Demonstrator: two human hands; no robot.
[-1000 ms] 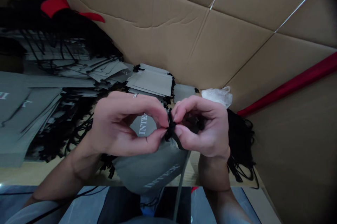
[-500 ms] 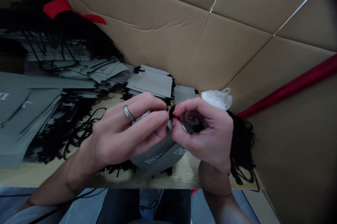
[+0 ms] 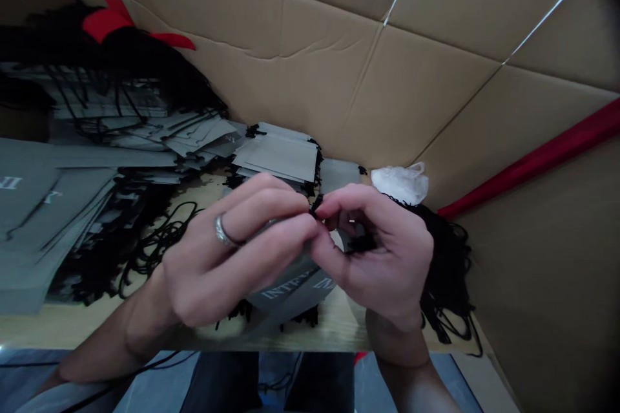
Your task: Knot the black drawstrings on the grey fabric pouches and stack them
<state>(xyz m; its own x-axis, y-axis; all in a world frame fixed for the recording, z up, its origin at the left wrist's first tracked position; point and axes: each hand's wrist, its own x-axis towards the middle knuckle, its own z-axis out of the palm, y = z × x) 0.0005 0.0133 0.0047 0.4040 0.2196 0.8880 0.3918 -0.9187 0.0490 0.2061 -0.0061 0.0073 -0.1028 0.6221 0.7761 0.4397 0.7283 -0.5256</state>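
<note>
My left hand [image 3: 237,245], with a ring on one finger, and my right hand [image 3: 378,245] meet over the middle of the table. Between their fingertips is a small piece of black cord [image 3: 317,201], pinched from both sides. More black cord shows under the curled fingers of my right hand. Below the hands hangs a grey paper bag [image 3: 290,290] with white lettering, partly covered by the fingers. Just behind them lies a stack of grey paper bags [image 3: 278,154] with black cord ends along its sides.
Grey bags with black cords pile up at the left [image 3: 53,219], with a red strip [image 3: 109,22] on a heap of black cord. A white plastic bag [image 3: 402,183] and loose black cords [image 3: 445,264] lie right. Cardboard walls [image 3: 329,77] enclose the wooden table [image 3: 334,335].
Both hands stay pinched together at the black cord. My left hand has shifted slightly and its fingertips now press closer to the right thumb. The grey bag below has tilted a little.
</note>
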